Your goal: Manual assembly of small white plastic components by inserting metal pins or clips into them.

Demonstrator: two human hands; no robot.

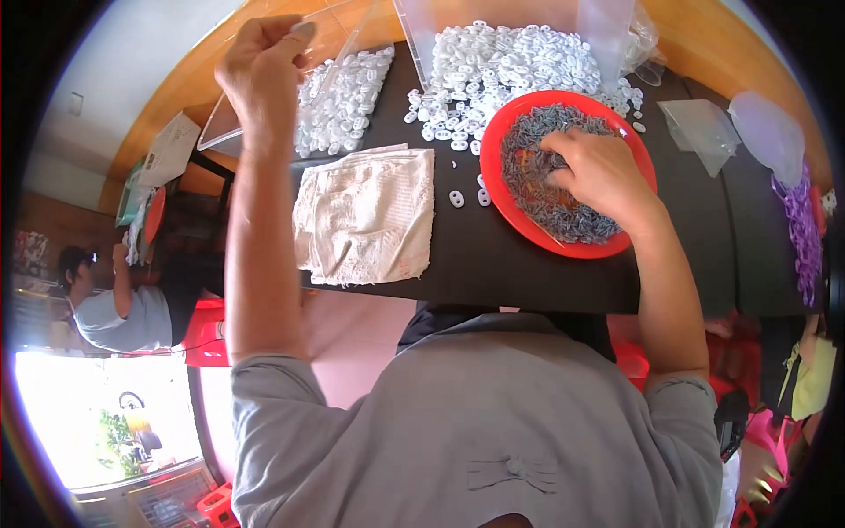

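Observation:
My left hand point(264, 66) is raised above the clear bin at the far left. Its fingers are curled in a pinch; what they hold, if anything, I cannot make out. My right hand point(598, 172) reaches into a red round plate point(495, 207) of small thin grey pieces point(563, 231). Its thumb and forefinger are apart among the pieces, the thumb slightly blurred. White oval two-holed pieces point(510, 57) lie heaped beyond the plate. Two or more single ones, such as this white piece point(456, 199), lie left of the plate.
A folded cream cloth point(370, 216) lies on the dark table point(458, 273) between my arms. The clear bin point(220, 128) holds more white pieces. Plastic bags point(700, 132) and a purple chain point(799, 233) are at the right. A person point(123, 308) sits far left.

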